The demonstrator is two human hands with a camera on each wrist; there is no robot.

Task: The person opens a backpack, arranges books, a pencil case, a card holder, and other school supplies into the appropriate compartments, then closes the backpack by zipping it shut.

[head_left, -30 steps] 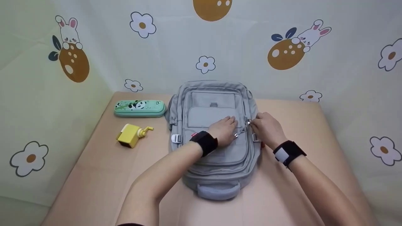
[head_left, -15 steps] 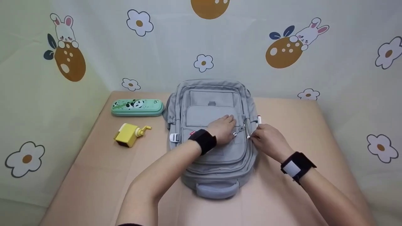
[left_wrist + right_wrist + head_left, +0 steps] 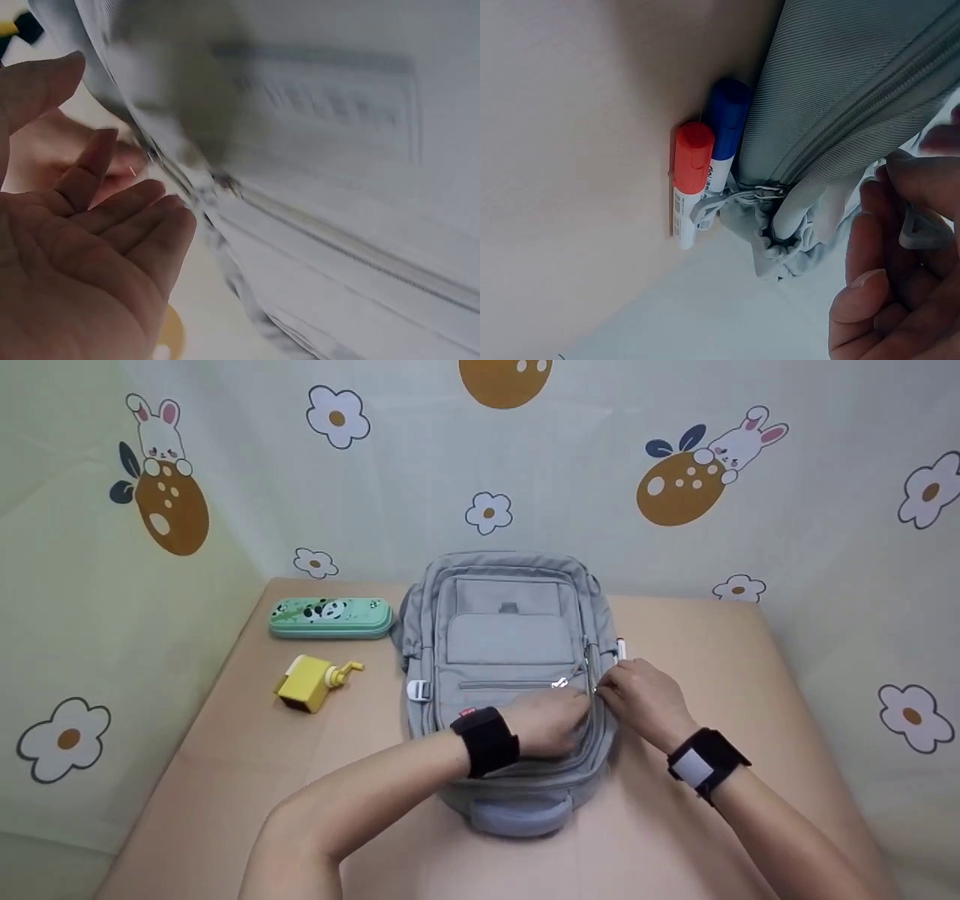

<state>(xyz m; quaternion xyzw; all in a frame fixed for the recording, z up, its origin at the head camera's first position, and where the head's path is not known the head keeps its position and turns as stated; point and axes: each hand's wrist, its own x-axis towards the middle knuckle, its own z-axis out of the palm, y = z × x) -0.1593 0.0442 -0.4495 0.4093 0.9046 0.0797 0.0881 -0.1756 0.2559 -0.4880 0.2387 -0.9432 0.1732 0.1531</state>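
A grey backpack (image 3: 510, 639) lies on the table, front panel up, its handle toward me. My right hand (image 3: 649, 697) is at its right side, pinching a zipper pull (image 3: 924, 229) whose grey loop shows between the curled fingers. Over the lower front panel reaches my left hand (image 3: 551, 724), close to the right one. In the left wrist view that hand (image 3: 90, 255) shows its palm with fingers loosely extended, fingertips right by the zipper track and holding nothing. A small silver pull (image 3: 559, 682) sits on the front pocket's zipper.
Left of the backpack are a mint-green pencil case (image 3: 330, 617) with pandas and a yellow crank pencil sharpener (image 3: 307, 684). A red-capped marker (image 3: 694, 161) and a blue-capped marker (image 3: 727, 120) lie against the backpack's right side. A patterned curtain (image 3: 405, 480) hangs behind the table.
My right hand has slid toward me along the right-side zipper with the pull, uncovering a marker. My left hand has moved off the front pocket, nearer to me and rightward.
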